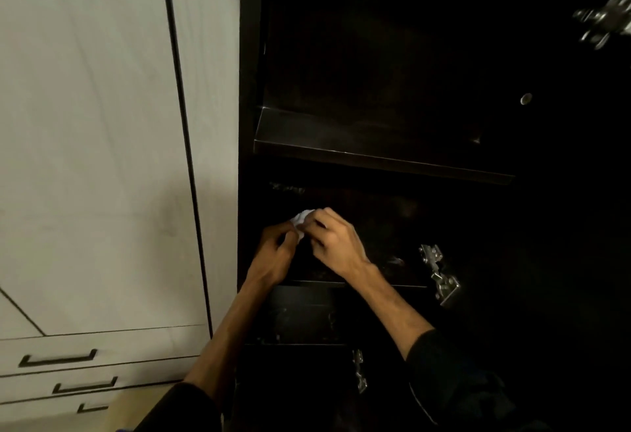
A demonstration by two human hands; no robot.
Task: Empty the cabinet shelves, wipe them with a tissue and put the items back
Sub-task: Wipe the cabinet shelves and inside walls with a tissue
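Both hands meet over the dark lower shelf (375, 271): left hand (273, 254) and right hand (336, 243) pinch a crumpled tissue (301, 219) between their fingertips, equally near, shelf surface directly beneath.

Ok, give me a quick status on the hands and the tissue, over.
Left hand and right hand both pinching the tissue, just above the lower shelf. Upper shelf looks bare. Nothing seen blocking; cabinet very dark.
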